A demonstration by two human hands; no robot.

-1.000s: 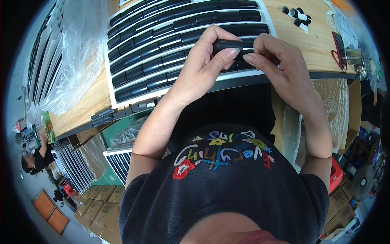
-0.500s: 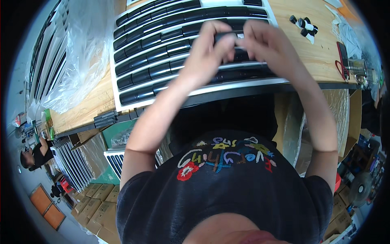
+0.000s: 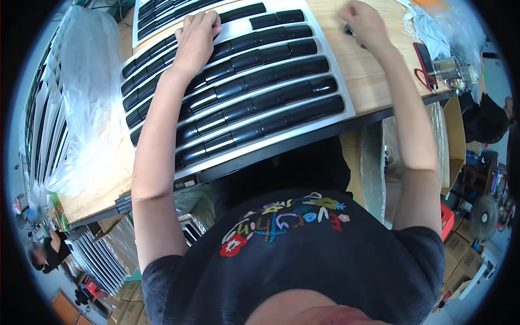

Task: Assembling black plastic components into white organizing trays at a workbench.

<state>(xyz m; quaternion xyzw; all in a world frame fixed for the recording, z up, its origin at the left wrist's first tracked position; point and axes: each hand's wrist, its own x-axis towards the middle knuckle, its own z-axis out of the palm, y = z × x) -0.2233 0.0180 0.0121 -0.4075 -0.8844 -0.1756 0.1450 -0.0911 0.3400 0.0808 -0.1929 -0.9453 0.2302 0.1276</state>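
Note:
My left hand (image 3: pixel 198 33) rests on a white tray (image 3: pixel 348 111) that holds curved rows of glossy black cylindrical pieces (image 3: pixel 254 82). Its fingers are curled down at an upper row, beside a bare white stretch of the tray, and whatever they hold is hidden. Off the tray's right side, my right hand (image 3: pixel 367 26) hovers over the wooden table with bent, motion-blurred fingers. A small black part (image 3: pixel 348 29) shows just under it; whether the hand grips it is unclear.
A second tray (image 3: pixel 135 27) of black pieces lies at the far left. Clear plastic wrap (image 3: pixel 86 103) covers the table's left part. Red-handled scissors (image 3: pixel 425 79), a dark phone-like slab (image 3: pixel 424 58) and a glass jar (image 3: pixel 447 70) sit at right. Another person (image 3: pixel 53 250) is far left.
My hands have parted: the left moved left to an upper row, the right moved right off the tray. They were together over the tray around a small dark piece. The view has shifted.

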